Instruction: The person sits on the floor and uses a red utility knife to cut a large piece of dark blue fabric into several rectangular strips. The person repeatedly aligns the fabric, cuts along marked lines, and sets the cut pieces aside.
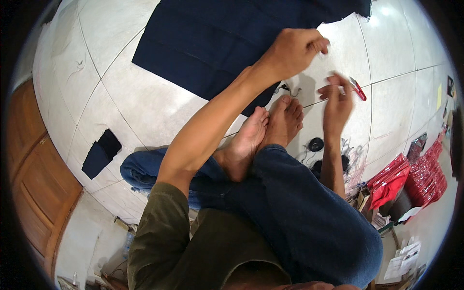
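Observation:
My left hand (pixel 296 50) is raised over the right part of a large navy cloth (pixel 198 46) spread on the floor. Its fingers are curled in, and whatever they may hold is too small to make out. Right of my feet, my right hand (pixel 337 104) hangs above the tiles, slightly blurred, its bent fingers apart and no object visible in them. Beside those fingers lies a pair of red-handled thread snips (pixel 358 90). A small dark tangle of thread (pixel 285 88) sits at my toes, near the cloth's edge.
A black thread spool (pixel 315 144) and loose threads (pixel 355 162) lie by my right forearm. Red plastic-wrapped packs (pixel 425 174) stand at the right wall. A small dark cloth piece (pixel 101 153) lies on the left tiles, with a wooden door (pixel 43 183) beyond.

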A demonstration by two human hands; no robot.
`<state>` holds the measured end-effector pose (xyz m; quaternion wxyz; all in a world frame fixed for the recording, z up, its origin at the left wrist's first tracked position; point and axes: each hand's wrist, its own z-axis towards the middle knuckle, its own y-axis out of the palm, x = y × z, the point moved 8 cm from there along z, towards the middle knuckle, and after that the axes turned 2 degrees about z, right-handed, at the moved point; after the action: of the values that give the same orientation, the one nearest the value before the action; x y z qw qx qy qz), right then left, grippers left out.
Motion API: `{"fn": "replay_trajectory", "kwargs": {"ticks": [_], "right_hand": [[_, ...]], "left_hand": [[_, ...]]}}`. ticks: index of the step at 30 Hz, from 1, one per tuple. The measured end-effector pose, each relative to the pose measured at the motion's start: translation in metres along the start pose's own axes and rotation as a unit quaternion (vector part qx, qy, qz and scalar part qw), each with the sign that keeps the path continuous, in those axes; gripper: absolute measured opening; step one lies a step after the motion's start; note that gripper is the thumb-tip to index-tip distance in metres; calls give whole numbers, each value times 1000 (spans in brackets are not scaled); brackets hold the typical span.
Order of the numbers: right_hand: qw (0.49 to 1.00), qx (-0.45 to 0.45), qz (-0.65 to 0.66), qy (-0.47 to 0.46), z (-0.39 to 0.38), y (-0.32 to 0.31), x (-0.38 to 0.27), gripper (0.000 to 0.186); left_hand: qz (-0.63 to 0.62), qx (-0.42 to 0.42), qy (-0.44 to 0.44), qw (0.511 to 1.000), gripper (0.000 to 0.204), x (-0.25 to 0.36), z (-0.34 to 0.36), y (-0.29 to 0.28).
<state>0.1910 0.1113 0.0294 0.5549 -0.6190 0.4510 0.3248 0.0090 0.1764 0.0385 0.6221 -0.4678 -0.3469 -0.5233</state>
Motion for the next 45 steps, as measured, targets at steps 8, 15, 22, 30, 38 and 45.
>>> {"fn": "replay_trajectory", "kwargs": {"ticks": [8, 15, 22, 30, 38, 45], "right_hand": [[901, -148, -331, -238, -35, 50, 8, 12], [995, -57, 87, -6, -2, -13, 26, 11], [891, -235, -298, -249, -17, 27, 7, 26], [990, -51, 99, -91, 11, -14, -15, 5], [992, 48, 109, 33, 31, -5, 5, 36], [930, -217, -246, -163, -24, 77, -3, 41]], "left_hand": [[-60, -1, -186, 981, 40, -10, -8, -28], [-165, -44, -203, 964, 34, -1, -22, 13], [-216, -15, -224, 950, 35, -9, -27, 16], [-79, -103, -130, 983, 27, -4, -37, 31], [11, 15, -78, 997, 33, 1, -27, -15], [31, 107, -74, 991, 32, -27, -37, -33]]}}
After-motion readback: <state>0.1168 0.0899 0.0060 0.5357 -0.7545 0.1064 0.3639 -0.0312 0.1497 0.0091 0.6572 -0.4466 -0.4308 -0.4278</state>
